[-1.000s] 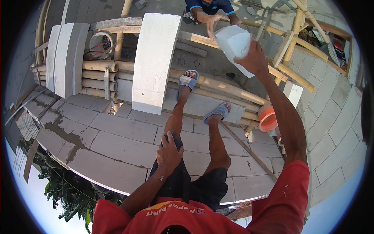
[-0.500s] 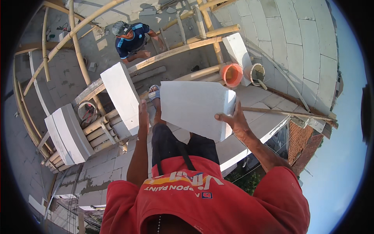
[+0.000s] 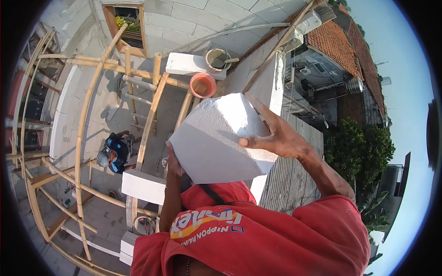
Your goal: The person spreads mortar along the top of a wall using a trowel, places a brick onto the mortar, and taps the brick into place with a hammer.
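A large white aerated concrete block (image 3: pixel 209 149) is held up in front of my chest, tilted, with its broad face toward me. My right hand (image 3: pixel 278 135) grips its right end, the thumb lying across the face and the fingers going round the far edge. At the opposite end, my left hand (image 3: pixel 173 162) presses against the block's left corner; part of its fingers is hidden. Just beyond the block stands an orange bucket (image 3: pixel 203 85). My legs are mostly hidden.
A second bucket (image 3: pixel 216 60), grey inside with a handle sticking out, stands by a white block (image 3: pixel 184 63). Another block (image 3: pixel 143 186) lies on the bamboo scaffold (image 3: pixel 152 103). Below left, a person (image 3: pixel 117 154) is on the lower floor. Right of the wall lies a drop to corrugated roofing (image 3: pixel 294 161).
My body and view have turned to the right. The block has come closer to my chest and tilted, still between both hands. The person below now appears lower left.
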The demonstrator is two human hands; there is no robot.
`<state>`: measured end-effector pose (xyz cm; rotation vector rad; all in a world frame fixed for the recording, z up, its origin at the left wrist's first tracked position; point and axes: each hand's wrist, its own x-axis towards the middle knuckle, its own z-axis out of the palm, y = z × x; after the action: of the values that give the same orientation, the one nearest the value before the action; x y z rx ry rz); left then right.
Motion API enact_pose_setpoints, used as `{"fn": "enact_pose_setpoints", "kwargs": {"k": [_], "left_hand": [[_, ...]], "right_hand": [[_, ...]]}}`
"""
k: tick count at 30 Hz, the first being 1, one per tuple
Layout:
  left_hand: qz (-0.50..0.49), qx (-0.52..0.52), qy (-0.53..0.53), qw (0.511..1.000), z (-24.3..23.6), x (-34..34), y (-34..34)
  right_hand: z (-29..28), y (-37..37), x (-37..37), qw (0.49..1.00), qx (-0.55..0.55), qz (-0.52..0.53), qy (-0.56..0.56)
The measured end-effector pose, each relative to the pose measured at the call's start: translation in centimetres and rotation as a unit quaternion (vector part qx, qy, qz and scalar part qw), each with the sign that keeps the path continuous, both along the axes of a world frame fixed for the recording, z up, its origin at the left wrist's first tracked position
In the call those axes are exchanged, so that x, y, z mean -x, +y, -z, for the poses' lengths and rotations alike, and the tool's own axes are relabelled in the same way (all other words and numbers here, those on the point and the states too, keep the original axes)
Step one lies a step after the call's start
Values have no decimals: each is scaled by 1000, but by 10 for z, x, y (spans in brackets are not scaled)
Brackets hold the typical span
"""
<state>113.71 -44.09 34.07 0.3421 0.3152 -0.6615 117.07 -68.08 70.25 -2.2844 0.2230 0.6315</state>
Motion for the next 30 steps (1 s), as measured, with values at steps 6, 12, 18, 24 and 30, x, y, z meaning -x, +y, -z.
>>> {"fn": "enact_pose_setpoints", "kwargs": {"k": [6, 12, 18, 24, 30], "left_hand": [[-32, 266, -115, 957, -91, -80, -86], [35, 45, -112, 992, -176, -91, -143], [219, -5, -164, 962, -205, -68, -155], [486, -19, -348, 802, -224, -49, -202], [570, -72, -544, 611, -221, -110, -249]], "right_hand": [[7, -21, 105, 882, -223, 213, -355], [19, 19, 74, 877, -29, 351, -328], [26, -62, 108, 777, 22, 455, -434], [-54, -142, 105, 727, -55, 528, -434], [-107, -224, 58, 793, 6, 519, -318]]}}
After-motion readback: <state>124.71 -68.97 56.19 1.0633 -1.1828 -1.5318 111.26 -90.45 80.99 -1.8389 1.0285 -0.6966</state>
